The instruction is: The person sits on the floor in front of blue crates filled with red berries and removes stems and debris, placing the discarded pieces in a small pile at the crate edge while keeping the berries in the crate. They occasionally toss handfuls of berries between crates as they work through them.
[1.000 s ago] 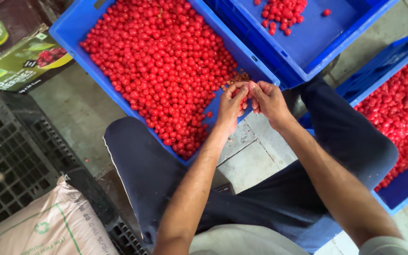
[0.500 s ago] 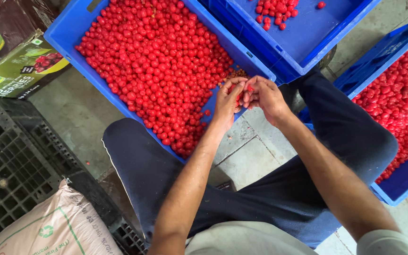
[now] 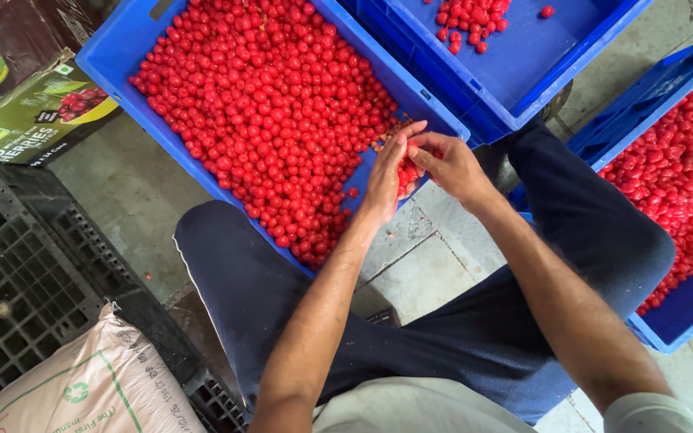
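We have both hands together over the near corner of the big blue crate (image 3: 122,48), which sits on the floor in front of our knees and is heaped with small red cherries (image 3: 266,104). Our left hand (image 3: 388,172) is cupped, its fingers (image 3: 403,136) curled loosely around a few cherries held in the palm, and our right hand (image 3: 451,164) meets it with the fingers pinched on one fruit right at the left palm; the view there is tight, so we cannot tell for sure whether it is a single cherry or a stem being pinched. Judging from how the crates lie, the sorting looks far from finished: the big crate is nearly full, with only a small bare patch of blue showing at the corner beneath our hands. The second blue crate (image 3: 539,80), just beyond it, holds only a small cluster of cherries (image 3: 471,20) at its far end, the rest of its bottom bare. A third blue crate (image 3: 683,309) by our right leg is well filled with red fruit (image 3: 675,168) too. A black plastic crate (image 3: 26,273), a tan sack (image 3: 82,385) and printed cartons (image 3: 34,112) lie to our left on the concrete floor (image 3: 134,200).
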The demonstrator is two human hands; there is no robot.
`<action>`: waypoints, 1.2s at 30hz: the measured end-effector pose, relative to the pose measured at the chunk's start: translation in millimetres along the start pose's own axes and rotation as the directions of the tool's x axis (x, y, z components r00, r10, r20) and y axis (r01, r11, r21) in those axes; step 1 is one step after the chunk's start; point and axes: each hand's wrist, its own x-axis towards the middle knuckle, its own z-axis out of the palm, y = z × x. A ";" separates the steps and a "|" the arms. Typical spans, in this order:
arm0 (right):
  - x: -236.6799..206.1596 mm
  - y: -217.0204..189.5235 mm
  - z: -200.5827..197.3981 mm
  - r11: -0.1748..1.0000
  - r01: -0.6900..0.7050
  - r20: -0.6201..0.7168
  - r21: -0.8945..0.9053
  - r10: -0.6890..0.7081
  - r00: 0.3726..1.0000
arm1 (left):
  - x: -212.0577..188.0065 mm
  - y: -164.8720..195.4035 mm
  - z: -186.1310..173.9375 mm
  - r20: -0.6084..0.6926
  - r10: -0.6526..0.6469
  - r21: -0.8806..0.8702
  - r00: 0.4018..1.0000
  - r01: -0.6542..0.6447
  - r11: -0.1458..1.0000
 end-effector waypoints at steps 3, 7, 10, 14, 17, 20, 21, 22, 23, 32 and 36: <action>-0.5 -0.8 2.4 0.993 0.077 -0.090 0.089 -0.069 0.994 | 3.2 -3.5 -1.2 -0.080 -0.007 -0.048 0.997 0.003 0.999; -2.4 -1.2 3.7 0.999 -0.027 -0.108 0.026 0.030 0.994 | 5.4 -9.4 -6.2 -0.132 0.027 -0.094 0.991 -0.040 0.995; -3.3 -1.3 2.9 0.998 -0.039 -0.108 -0.039 0.035 0.994 | 6.9 -15.0 -5.9 -0.146 0.023 -0.019 0.989 -0.026 0.999; -3.3 0.6 2.7 0.999 -0.040 -0.142 -0.012 0.038 0.989 | 8.2 -17.7 -3.3 -0.165 0.008 0.035 0.986 -0.002 0.999; -2.3 5.3 1.9 0.998 -0.059 -0.173 -0.018 0.055 0.983 | 9.1 -16.5 -1.5 -0.177 -0.019 0.038 0.984 0.026 0.999; 0.1 12.4 0.1 0.998 -0.060 -0.203 -0.009 0.057 0.978 | 9.8 -15.2 -0.7 -0.167 -0.027 0.047 0.986 0.036 0.998; 1.1 14.9 -0.3 0.998 -0.056 -0.211 -0.002 0.055 0.976 | 9.9 -15.0 -0.7 -0.162 -0.029 0.053 0.986 0.038 0.998; 2.1 17.2 -0.5 0.994 -0.048 -0.196 0.099 0.067 0.978 | 10.1 -15.3 -0.8 -0.158 -0.028 0.051 0.987 0.036 0.998; 3.1 19.1 -0.4 0.979 -0.041 -0.181 0.199 0.078 0.980 | 10.3 -15.5 -1.1 -0.153 -0.026 0.050 0.988 0.034 0.998; -2.2 7.7 -0.5 0.934 -0.133 -0.075 0.330 0.167 0.983 | 16.4 -19.4 -6.7 -0.104 -0.024 0.025 0.994 0.026 0.999; -3.6 2.9 0.7 0.962 -0.046 -0.072 0.271 0.068 0.995 | 16.9 -20.7 -7.1 -0.058 0.032 -0.036 0.998 -0.034 0.999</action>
